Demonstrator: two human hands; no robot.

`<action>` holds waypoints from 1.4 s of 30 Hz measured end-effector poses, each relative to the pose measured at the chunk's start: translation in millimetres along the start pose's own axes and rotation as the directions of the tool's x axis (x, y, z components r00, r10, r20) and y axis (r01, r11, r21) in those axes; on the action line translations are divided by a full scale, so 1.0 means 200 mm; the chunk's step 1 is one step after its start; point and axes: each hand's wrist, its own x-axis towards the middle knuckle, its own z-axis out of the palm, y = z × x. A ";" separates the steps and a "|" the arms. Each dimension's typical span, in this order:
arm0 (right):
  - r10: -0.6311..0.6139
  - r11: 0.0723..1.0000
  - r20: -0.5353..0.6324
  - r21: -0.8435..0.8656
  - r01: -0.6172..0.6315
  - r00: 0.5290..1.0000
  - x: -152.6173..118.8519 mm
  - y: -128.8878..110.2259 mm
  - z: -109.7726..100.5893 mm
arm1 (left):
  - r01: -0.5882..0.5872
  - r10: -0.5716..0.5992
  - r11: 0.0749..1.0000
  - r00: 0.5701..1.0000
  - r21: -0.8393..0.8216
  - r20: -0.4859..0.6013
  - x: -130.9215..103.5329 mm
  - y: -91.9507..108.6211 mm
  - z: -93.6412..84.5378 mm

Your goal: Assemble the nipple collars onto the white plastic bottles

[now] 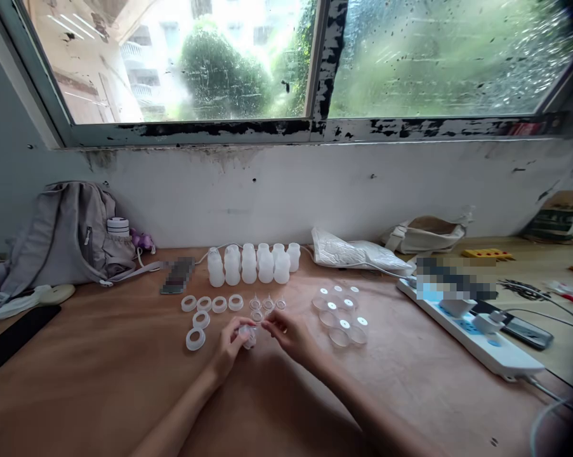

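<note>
"Head view: what's held?"
"Left hand [230,343] grips a clear part [250,339], right of 6 rings [195,347]."
"And the right hand [290,333]?"
"Pinched closed, just beside that part; whether it holds anything, I can't tell."

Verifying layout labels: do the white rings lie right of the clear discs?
No, the white rings lie nearer the left hand, while the clear discs lie to the right of the right hand.

The left hand [228,346] curls inward near the right hand [292,333], whose fingers [270,324] seem pinched together.
</note>
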 end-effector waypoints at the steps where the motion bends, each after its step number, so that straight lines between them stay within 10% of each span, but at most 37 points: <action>1: -0.024 0.998 -0.019 -0.051 0.023 1.000 0.05 -0.01 -0.03 | 0.021 -0.024 0.996 0.999 -0.087 -0.033 0.00 0.00 -0.01; 8: -0.195 0.894 -0.096 -0.426 0.137 0.976 0.73 -0.12 -0.16 | 0.070 -0.155 0.861 0.980 -0.504 -0.128 0.06 -0.03 -0.06; 14: 0.137 0.736 0.079 -0.675 -0.048 0.987 1.18 -0.07 -0.06 | 0.090 -0.185 0.853 0.973 -0.514 -0.136 0.07 -0.03 -0.09; 26: 0.377 0.618 0.248 -0.785 -0.043 0.892 1.26 0.01 0.13 | 0.132 -0.223 0.859 0.966 -0.495 -0.131 0.08 -0.01 -0.07; 42: 0.309 0.658 0.316 -0.752 0.039 0.897 1.24 0.00 0.11 | 0.127 -0.235 0.852 0.960 -0.508 -0.153 0.10 -0.01 -0.09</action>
